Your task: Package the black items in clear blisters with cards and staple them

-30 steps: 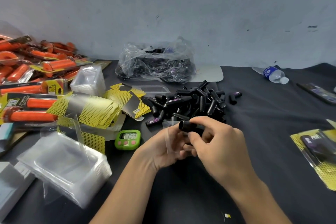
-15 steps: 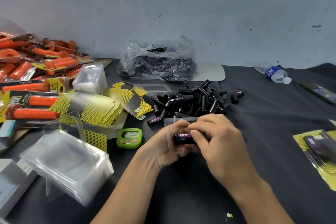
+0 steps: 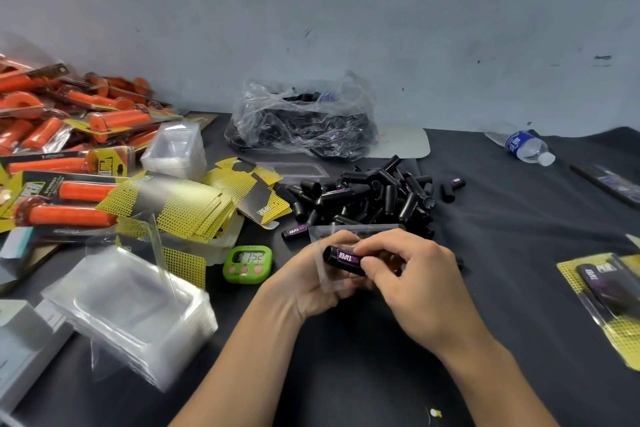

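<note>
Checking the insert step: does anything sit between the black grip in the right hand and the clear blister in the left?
Nothing visible does. The right hand pinches the black grip against the clear blister that the left hand holds; no card or loose piece shows between them.

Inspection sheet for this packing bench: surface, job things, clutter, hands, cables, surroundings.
Surface: table under a dark cloth.
Job's things: black grip held against a clear blister; loose black grips piled behind; yellow cards and blister stack at left; one finished pack at right.
Clutter: green timer, water bottle, plastic bag of black parts, orange packed grips.
Grippers: left hand holds the blister; right hand pinches the grip.
Cables: nothing seen.
Surroundings: scuffed pale wall behind.
</note>
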`<state>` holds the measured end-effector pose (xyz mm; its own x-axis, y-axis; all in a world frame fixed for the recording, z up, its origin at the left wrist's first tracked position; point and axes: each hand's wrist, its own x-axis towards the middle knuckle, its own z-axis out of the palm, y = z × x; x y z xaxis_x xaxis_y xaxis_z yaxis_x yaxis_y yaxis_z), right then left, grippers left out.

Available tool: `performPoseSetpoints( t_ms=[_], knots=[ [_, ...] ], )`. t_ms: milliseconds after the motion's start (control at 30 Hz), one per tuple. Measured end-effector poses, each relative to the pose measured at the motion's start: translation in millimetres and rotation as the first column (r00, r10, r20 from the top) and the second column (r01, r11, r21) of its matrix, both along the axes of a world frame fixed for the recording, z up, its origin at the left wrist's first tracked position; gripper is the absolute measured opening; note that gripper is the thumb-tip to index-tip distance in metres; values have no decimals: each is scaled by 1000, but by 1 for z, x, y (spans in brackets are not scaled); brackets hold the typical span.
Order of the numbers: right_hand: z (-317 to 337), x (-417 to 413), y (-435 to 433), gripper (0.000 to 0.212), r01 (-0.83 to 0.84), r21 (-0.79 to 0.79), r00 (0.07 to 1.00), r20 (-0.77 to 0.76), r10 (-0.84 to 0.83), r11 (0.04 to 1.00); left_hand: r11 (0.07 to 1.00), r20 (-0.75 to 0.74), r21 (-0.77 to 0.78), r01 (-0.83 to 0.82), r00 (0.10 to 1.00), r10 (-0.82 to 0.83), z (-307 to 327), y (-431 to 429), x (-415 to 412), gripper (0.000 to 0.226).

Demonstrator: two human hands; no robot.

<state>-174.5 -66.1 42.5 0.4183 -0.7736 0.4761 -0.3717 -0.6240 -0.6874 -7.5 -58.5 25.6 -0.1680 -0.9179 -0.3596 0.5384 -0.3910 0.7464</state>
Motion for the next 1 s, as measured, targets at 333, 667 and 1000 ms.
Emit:
performPoseSetpoints(
  t_ms=[333, 667, 1000],
  knots=[
    [-1, 5, -2, 12, 11, 85, 999, -45, -7, 996, 998, -21, -42, 45, 999, -46, -7, -6, 3, 27],
    [7, -4, -11, 36, -126, 564, 918, 378, -119, 816, 992, -11, -66, 112, 994, -113, -5, -7, -1, 33],
    [-12, 16, -3, 30, 467, -125, 880, 166, -445, 875, 976, 100, -15, 218, 971, -216, 1, 4, -14, 27]
  ],
)
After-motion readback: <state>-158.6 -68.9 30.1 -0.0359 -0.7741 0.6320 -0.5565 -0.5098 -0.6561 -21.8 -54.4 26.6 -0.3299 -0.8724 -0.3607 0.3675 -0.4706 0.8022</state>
